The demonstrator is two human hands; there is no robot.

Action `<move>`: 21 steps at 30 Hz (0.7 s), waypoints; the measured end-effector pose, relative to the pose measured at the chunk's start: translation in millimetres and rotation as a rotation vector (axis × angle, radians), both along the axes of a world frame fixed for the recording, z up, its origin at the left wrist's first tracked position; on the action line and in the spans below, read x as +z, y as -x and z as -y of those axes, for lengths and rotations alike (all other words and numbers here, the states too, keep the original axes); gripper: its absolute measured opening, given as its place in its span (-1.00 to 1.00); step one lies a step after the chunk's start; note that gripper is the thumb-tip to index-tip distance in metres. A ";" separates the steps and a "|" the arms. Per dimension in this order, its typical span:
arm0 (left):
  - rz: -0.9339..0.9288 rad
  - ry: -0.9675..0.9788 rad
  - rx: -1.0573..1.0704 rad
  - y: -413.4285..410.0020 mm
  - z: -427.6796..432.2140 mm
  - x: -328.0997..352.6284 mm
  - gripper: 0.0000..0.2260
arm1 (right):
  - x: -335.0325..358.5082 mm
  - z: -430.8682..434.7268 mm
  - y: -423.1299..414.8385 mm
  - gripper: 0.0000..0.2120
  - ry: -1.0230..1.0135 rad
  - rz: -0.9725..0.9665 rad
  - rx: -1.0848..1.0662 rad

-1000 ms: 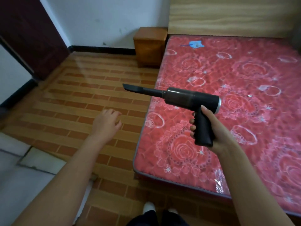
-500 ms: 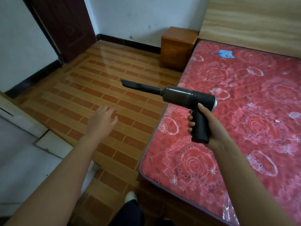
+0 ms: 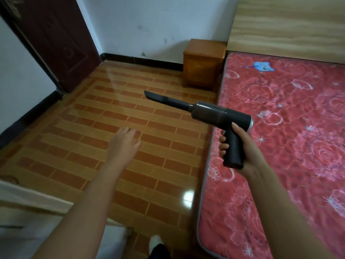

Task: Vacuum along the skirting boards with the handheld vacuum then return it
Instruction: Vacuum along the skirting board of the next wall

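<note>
My right hand (image 3: pixel 242 152) grips the pistol handle of a black handheld vacuum (image 3: pixel 214 114), held in the air beside the bed's left edge. Its long flat nozzle points up and left over the floor. My left hand (image 3: pixel 124 144) hangs empty over the tiles, fingers loosely apart. A black skirting board (image 3: pixel 141 59) runs along the foot of the far white wall. Another black skirting board (image 3: pixel 28 116) lines the left wall.
A bed with a red patterned mattress (image 3: pixel 289 137) and wooden headboard fills the right side. A small wooden bedside cabinet (image 3: pixel 203 64) stands in the far corner beside it. A dark red door (image 3: pixel 56 40) stands at the far left. Orange brick-pattern floor tiles (image 3: pixel 112 116) lie between.
The view has swung left and moved forward, so more floor and the door show. The vacuum stays in my right hand, shifted right in view. My left hand remains empty.
</note>
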State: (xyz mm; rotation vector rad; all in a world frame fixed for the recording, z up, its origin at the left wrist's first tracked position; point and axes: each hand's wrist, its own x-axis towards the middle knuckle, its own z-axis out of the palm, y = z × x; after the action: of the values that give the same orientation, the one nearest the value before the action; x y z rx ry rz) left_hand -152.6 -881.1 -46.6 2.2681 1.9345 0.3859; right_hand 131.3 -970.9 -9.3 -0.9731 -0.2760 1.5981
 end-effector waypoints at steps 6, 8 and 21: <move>0.050 0.000 0.043 35.6 -64.5 3.5 -0.72 | -2.3 -65.9 37.2 -0.73 -0.030 0.002 0.011; 0.074 -0.001 0.062 38.0 -79.7 1.2 -0.72 | -4.6 -82.6 41.1 -0.73 -0.031 -0.001 0.013; 0.050 0.033 0.001 9.7 -219.1 -12.7 -0.70 | -25.4 -226.5 6.3 -0.74 0.005 0.009 0.032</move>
State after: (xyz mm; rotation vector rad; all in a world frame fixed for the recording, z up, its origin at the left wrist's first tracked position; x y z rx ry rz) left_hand -162.3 -661.9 -59.4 2.2161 1.9034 0.4034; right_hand 125.0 -744.4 -34.7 -0.9844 -0.2957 1.6247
